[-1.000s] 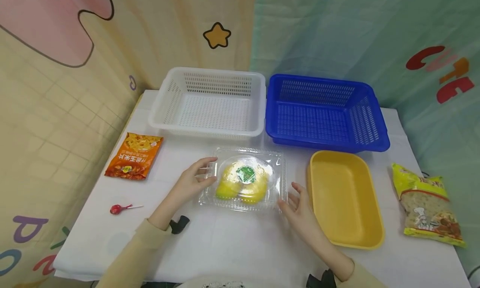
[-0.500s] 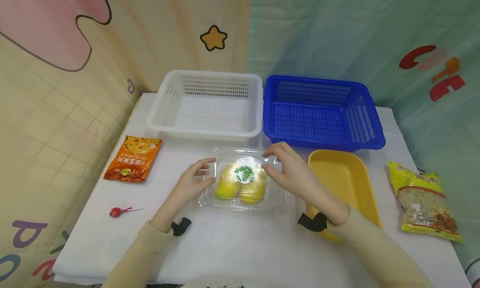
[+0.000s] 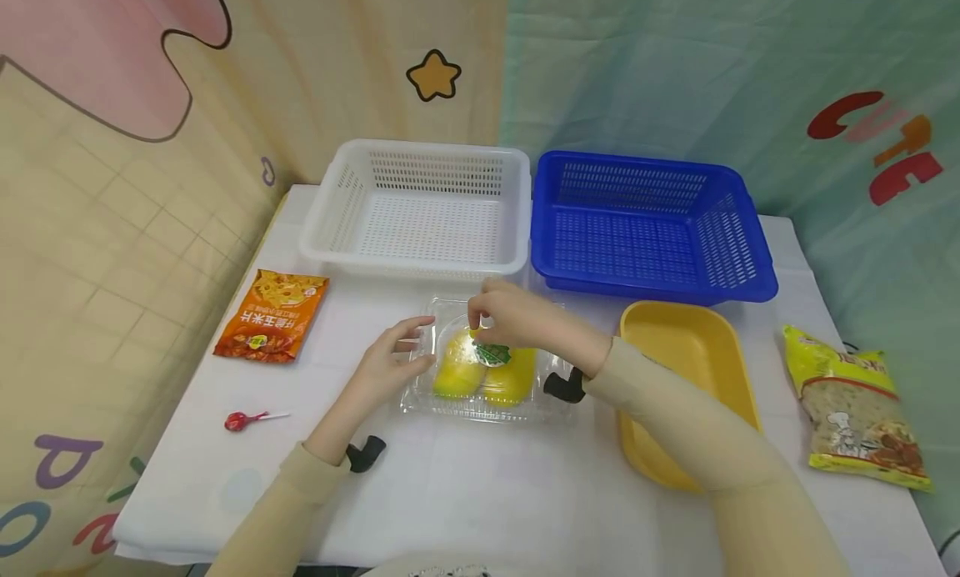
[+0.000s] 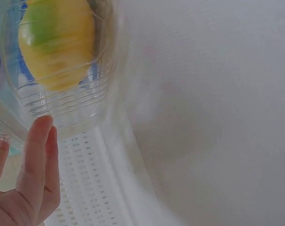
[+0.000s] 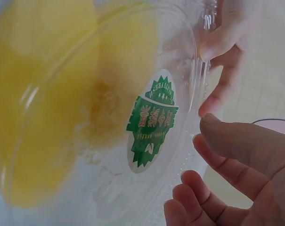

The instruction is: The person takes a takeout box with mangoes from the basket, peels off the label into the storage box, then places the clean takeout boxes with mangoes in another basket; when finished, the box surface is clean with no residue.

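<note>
A clear plastic clamshell box (image 3: 420,398) lies lidded on the table, with yellow-green fruits like mangoes (image 3: 459,375) inside. On its lid sits a green and white oval sticker (image 5: 151,122). My left hand (image 3: 386,368) is at the box's left side, fingers spread and slightly bent; in the left wrist view, a fingertip (image 4: 43,121) is at the ribbed wall. Over the lid reaches my right hand (image 3: 517,317), partly covering the fruit. Its thumb and fingers are loosely bent beside the lid in the right wrist view, with nothing visible between them.
Behind the box stand a white basket (image 3: 416,264) and a blue basket (image 3: 652,289). A yellow tray (image 3: 686,368) is at the right, partly under my right sleeve. An orange snack bag (image 3: 272,317) and a red lollipop (image 3: 237,421) lie left; a yellow-topped food bag (image 3: 855,410) lies far right.
My right hand has risen from the box's right side and moved left over the lid, its fingers bending closer together. My left hand stays at the left side, and the box lies still.
</note>
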Available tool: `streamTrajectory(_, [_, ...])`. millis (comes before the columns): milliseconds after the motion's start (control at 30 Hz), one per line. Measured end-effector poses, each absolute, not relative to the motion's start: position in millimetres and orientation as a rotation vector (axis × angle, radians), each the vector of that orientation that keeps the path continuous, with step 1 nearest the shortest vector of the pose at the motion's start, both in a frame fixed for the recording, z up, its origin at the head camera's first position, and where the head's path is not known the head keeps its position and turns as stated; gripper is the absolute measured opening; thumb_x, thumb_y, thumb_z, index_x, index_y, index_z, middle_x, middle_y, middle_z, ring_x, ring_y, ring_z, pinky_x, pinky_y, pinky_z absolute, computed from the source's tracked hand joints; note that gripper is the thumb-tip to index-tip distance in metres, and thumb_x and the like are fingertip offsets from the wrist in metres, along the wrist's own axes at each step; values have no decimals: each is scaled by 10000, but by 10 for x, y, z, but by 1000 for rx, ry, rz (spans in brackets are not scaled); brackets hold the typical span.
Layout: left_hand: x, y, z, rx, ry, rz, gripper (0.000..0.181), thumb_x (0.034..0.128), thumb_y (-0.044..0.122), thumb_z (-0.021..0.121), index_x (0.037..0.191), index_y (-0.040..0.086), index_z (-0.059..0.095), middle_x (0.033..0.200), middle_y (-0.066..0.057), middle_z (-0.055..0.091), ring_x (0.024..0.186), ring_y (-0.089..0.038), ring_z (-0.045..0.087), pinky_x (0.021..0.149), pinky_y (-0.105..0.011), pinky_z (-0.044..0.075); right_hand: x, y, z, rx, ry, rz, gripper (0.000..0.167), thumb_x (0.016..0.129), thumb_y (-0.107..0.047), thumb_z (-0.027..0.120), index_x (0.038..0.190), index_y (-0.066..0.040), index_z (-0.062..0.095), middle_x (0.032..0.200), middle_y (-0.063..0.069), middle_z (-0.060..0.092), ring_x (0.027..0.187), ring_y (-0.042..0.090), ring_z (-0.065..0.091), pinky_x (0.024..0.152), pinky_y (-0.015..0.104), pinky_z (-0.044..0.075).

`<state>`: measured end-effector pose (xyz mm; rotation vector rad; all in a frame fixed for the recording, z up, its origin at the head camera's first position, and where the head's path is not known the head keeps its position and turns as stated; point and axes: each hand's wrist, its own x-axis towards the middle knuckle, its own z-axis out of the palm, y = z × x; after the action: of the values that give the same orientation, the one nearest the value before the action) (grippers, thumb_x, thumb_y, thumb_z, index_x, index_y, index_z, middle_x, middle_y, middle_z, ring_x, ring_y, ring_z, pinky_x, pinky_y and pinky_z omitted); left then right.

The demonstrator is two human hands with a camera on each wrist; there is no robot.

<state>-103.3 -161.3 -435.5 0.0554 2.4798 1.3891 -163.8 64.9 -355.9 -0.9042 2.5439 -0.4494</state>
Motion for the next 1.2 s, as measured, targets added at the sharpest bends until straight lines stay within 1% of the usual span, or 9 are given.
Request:
streamTrajectory(67, [-1031,-1612,-4349,53,2477,1394,571,897,169,696,1424,262,495,1403,-187,508,1252,-428,526,959,-560,517,-1651,622,-3566,-918,2544,-415,84,864,-191,755,901,-153,690,998,73,587,950,218,534,838,322,502])
streamTrajectory(267, [-1036,-1616,-4345,81,2486,1397,569,901,163,694,1427,244,494,1403,-208,506,1239,-450,532,953,-561,520,-1671,593,-3594,-973,2571,-345,104,841,-174,780,836,-160,677,936,50,563,885,203,516,752,287,489])
streamTrajectory(367, [-1038,-1618,-4346,83,2490,1400,569,900,158,696,1426,240,496,1396,-210,509,1233,-450,537,950,-556,524,-1676,585,-3612,-1006,2572,-327,108,834,-173,787,826,-159,680,921,47,557,871,198,513,732,275,483])
streamTrajectory(633, [-1038,-1615,-4350,70,2486,1388,569,907,154,690,1432,250,491,1402,-203,507,1244,-446,530,960,-562,517,-1680,571,-3648,-1045,2557,-308,109,829,-170,790,863,-149,689,914,49,535,848,196,515,721,267,487])
streamTrajectory(933, [-1035,-1612,-4345,69,2492,1380,567,910,152,686,1432,251,488,1402,-201,505,1244,-440,528,956,-552,522,-1683,567,-3696,-1076,2582,-324,116,825,-132,788,795,-154,678,861,19,527,824,179,512,718,257,479])
streamTrajectory(1200, [-1032,-1611,-4334,60,2486,1379,560,914,158,683,1433,240,488,1397,-210,504,1247,-445,526,962,-555,518,-1670,564,-3708,-1093,2610,-315,125,838,-115,774,783,-151,667,852,12,532,812,171,512,710,257,482])
